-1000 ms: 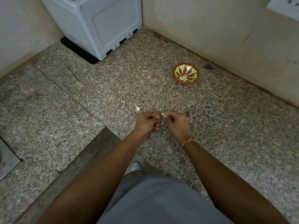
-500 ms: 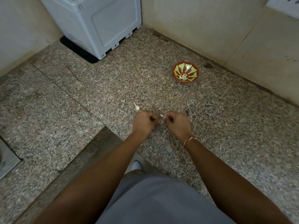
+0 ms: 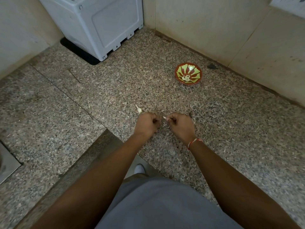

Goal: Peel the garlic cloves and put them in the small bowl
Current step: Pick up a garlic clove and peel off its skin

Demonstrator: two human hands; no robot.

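My right hand (image 3: 179, 125) pinches a small white garlic clove (image 3: 164, 118) whose pointed tip sticks out toward my left hand (image 3: 146, 124). The left hand's fingers are curled with thumb and forefinger pressed together; whatever lies between them is hidden. A narrow gap separates the two hands just above the granite counter (image 3: 115, 90). Another unpeeled garlic clove (image 3: 139, 109) lies on the counter just beyond my left hand. The small red-and-green bowl (image 3: 196, 70) sits far right near the wall, with pale peeled cloves (image 3: 185, 78) in its bottom.
A grey-white appliance (image 3: 102, 25) stands at the back left corner. Tiled walls (image 3: 214, 30) close off the back and right. The counter's front edge (image 3: 92, 146) runs diagonally below my left forearm. A metal sink corner (image 3: 6, 164) shows at the far left.
My hands, which were touching around the clove, have drawn slightly apart. The white tip now shows at my right fingertips.
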